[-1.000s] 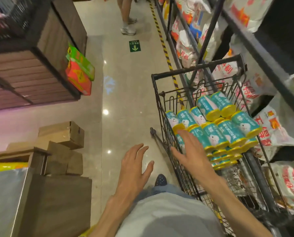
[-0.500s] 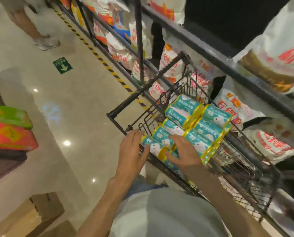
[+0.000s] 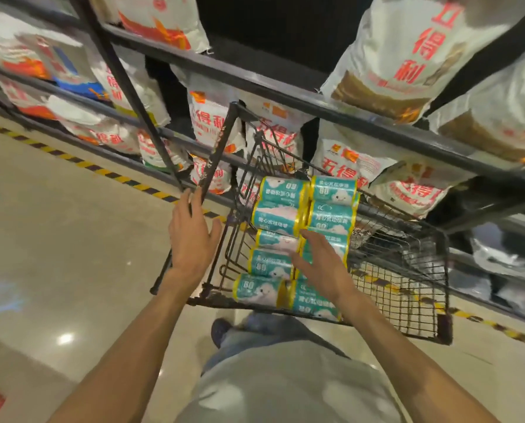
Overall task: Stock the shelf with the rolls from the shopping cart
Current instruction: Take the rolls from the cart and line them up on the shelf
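Several teal rolls with yellow ends and white cloud print lie stacked in two rows inside a black wire shopping cart. My right hand lies flat on top of the rolls near the middle of the stack, fingers straight and spread. My left hand is open beside the cart's left side, its fingertips at the cart's black handle bar. The dark metal shelf stands right behind the cart.
The shelf tiers hold large white sacks with red lettering, above and behind the cart. A black upright post of the shelf rises left of the cart. Yellow-black floor tape runs along the shelf base. Glossy beige floor spreads to the left.
The view has swung right toward the shelf. My left hand moved from the rolls' near end to the cart's handle bar. My right hand stays on the stack.
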